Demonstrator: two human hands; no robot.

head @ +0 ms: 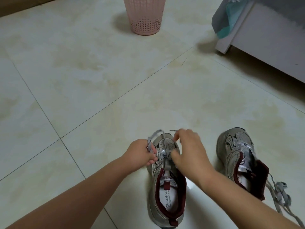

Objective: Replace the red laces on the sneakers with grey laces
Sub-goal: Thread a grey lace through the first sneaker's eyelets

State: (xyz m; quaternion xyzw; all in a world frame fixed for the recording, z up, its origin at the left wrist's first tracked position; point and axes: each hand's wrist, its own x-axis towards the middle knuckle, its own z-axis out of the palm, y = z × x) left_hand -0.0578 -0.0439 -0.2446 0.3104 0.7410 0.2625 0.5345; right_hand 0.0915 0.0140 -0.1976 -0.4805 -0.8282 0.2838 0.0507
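Head camera looks down at a tiled floor, where two silver sneakers with dark red lining stand side by side, toes pointing away from the person. The left sneaker is directly in front, between the two forearms. The left hand is at the left side of its toe part, with fingers curled around one end of a grey lace, which rises in a loop above the hand. The right hand is over the front eyelets of the same sneaker; its fingers are bent and seem to pinch the other end of the grey lace, whose tip sticks out beyond the fingers, but this hand is blurred, so the exact grip is not clear. The lace goes through the eyelets near the toe.

The right sneaker stands apart to the right, with its tongue open and no lace visible in its eyelets. Just beside its heel, a second grey lace lies loose on the floor in a small heap.

Farther away stands a pink plastic basket. At the upper right is a white piece of furniture with grey and green cloth hanging over its edge.
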